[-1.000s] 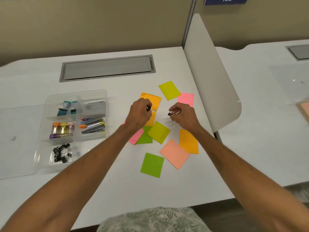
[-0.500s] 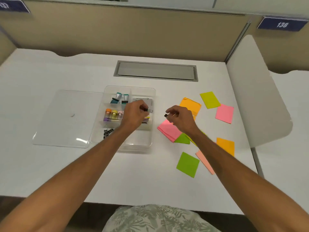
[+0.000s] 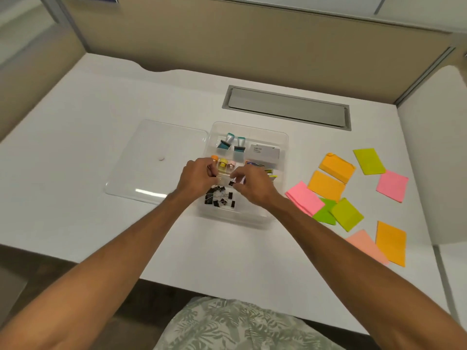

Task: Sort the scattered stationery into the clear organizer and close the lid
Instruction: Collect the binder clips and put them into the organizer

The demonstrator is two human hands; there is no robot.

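Note:
The clear organizer (image 3: 283,142) sits mid-table with its lid (image 3: 156,157) lying flat to its left. My left hand (image 3: 197,176) and my right hand (image 3: 252,185) hover over its front-left compartment, above a heap of black binder clips (image 3: 218,198). My right hand pinches a small black binder clip (image 3: 231,183) at its fingertips. My left hand's fingers are closed; what they hold is hidden. Other compartments hold teal-capped items (image 3: 231,144), small coloured jars (image 3: 223,164), a white box (image 3: 265,152) and coloured pens.
Several sticky-note pads lie scattered to the right: orange (image 3: 337,168), yellow-green (image 3: 369,161), pink (image 3: 391,185), pink (image 3: 303,197), green (image 3: 346,214), salmon (image 3: 364,245), orange (image 3: 390,242). A grey cable hatch (image 3: 286,107) is set behind the organizer. A white divider panel stands at the right edge.
Both hands have moved left from the sticky notes to over the organizer's binder-clip compartment, each carrying a clip. My view has turned left with them.

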